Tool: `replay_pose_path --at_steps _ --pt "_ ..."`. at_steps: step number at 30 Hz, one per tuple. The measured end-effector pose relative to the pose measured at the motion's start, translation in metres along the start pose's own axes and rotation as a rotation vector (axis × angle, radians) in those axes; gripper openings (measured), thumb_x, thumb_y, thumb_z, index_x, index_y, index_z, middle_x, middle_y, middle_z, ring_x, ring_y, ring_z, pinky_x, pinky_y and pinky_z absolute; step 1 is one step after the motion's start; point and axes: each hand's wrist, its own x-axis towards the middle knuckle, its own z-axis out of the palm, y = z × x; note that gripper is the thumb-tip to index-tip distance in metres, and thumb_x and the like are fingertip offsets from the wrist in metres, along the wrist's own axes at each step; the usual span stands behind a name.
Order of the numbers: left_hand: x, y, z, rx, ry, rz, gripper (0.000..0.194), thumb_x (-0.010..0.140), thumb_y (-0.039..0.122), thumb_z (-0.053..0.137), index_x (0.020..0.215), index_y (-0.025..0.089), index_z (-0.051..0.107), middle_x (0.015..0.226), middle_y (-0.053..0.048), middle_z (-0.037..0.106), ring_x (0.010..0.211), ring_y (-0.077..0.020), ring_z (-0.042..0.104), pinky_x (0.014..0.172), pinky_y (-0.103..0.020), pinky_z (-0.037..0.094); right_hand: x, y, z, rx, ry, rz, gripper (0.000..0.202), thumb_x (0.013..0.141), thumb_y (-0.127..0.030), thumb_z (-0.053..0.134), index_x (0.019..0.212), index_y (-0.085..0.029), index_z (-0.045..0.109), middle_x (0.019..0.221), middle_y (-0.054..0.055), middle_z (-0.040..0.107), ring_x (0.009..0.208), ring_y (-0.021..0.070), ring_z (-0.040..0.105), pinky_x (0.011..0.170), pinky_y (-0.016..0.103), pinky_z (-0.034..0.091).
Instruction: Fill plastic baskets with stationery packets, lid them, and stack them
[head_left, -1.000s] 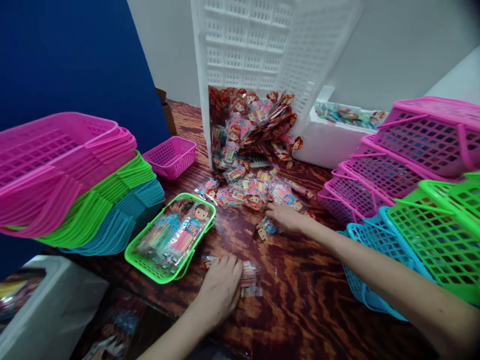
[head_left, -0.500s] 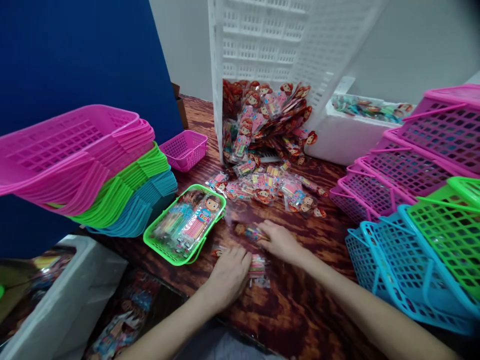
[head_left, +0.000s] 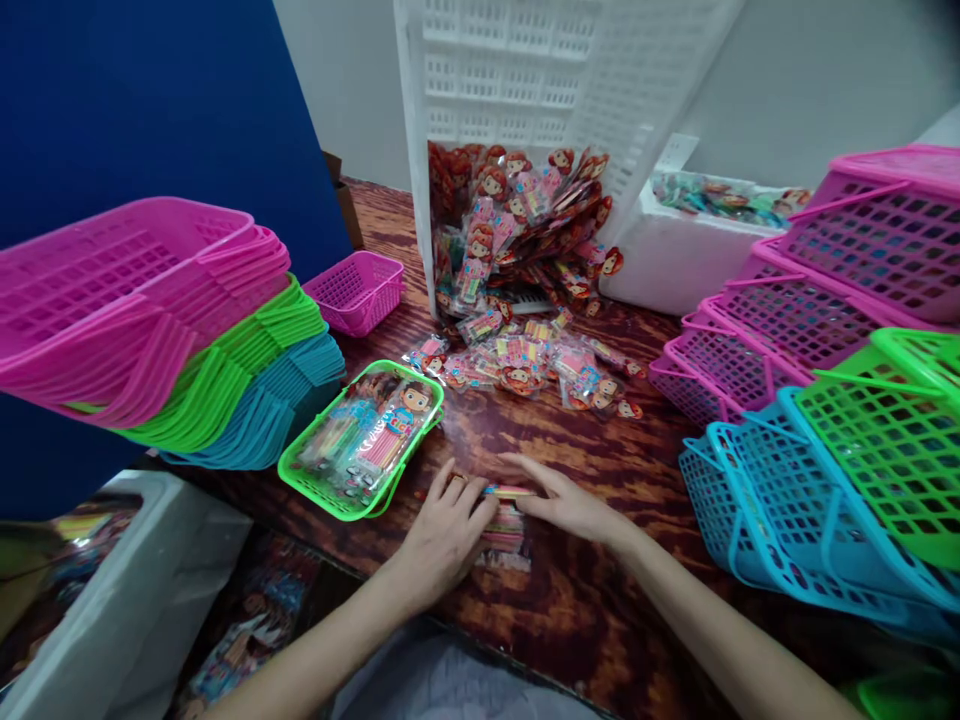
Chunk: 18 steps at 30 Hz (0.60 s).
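On the wooden table lie a few flat clear packets of coloured sticks [head_left: 504, 540], one on top of another. My left hand [head_left: 448, 525] rests over their left part, fingers bent around them, hiding most of the cartoon-head ends. From the right, my right hand [head_left: 566, 497] reaches to the top packet [head_left: 510, 492]; its thumb touches that packet's end while the index finger stretches out apart. Left of my hands, a green basket [head_left: 287, 478] holds similar packets, including a large one with a cartoon boy [head_left: 397, 425].
Loose packets [head_left: 521, 365] spill from a tipped white crate [head_left: 504, 75]. Stacked pink, green and blue baskets [head_left: 187, 330] stand at left, near a small pink basket [head_left: 356, 290]. Filled baskets [head_left: 780, 500] pile up at right. Foam boxes [head_left: 660, 255] hold more packets.
My right hand has brought a packet down and toward me, onto the packets under my left hand. Its fingers have spread. The left hand has shifted slightly; the view has moved a little.
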Motion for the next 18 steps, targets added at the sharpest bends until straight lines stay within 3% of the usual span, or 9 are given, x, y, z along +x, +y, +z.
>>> replay_pose_path --at_steps 3,7,12,15,18 --pt "0.0 0.0 0.0 -0.035 0.028 -0.01 0.051 0.092 0.026 0.057 0.14 0.012 0.043 0.131 -0.014 0.056 0.118 -0.0277 0.053 0.119 -0.051 0.023 -0.006 0.003 0.005 0.004 0.044 0.03 0.065 0.088 -0.044 0.062 0.146 -0.022 0.04 0.15 0.01 0.047 0.136 0.024 0.046 0.116 0.043 0.034" --pt "0.008 0.001 -0.004 0.001 -0.022 -0.065 0.073 0.091 0.036 0.062 0.15 0.01 0.029 0.135 -0.016 0.055 0.121 -0.0313 0.052 0.12 -0.057 0.011 -0.008 0.006 0.019 -0.267 0.054 0.021 0.096 0.071 -0.039 0.082 0.152 -0.02 0.033 0.154 0.013 0.041 0.14 0.0287 0.039 0.117 0.045 0.03" --pt "0.012 0.001 -0.009 0.036 -0.059 -0.074 0.082 0.088 0.041 0.066 0.153 0.011 0.026 0.142 -0.018 0.051 0.131 -0.0329 0.047 0.121 -0.058 0.006 0.0 0.011 0.032 -0.529 0.156 -0.063 0.075 0.075 -0.02 0.074 0.144 -0.019 0.045 0.141 0.011 0.054 0.128 0.0263 0.049 0.111 0.042 0.036" --pt "-0.004 -0.002 -0.009 0.029 0.01 -0.079 0.092 0.084 0.043 0.071 0.156 0.017 0.02 0.157 -0.018 0.034 0.146 -0.0362 0.026 0.12 -0.062 0.002 0.0 0.014 0.033 -0.544 0.182 -0.059 0.074 0.075 -0.013 0.069 0.144 -0.019 0.043 0.14 0.01 0.055 0.126 0.0242 0.051 0.109 0.04 0.038" --pt "-0.028 -0.003 -0.005 0.022 0.071 -0.18 0.099 0.08 0.035 0.076 0.157 0.019 0.017 0.164 -0.019 0.013 0.15 -0.0392 0.01 0.118 -0.063 0.01 -0.004 0.014 0.033 -0.567 0.157 -0.038 0.072 0.076 -0.013 0.069 0.143 -0.02 0.044 0.141 0.008 0.054 0.127 0.0243 0.048 0.111 0.04 0.037"
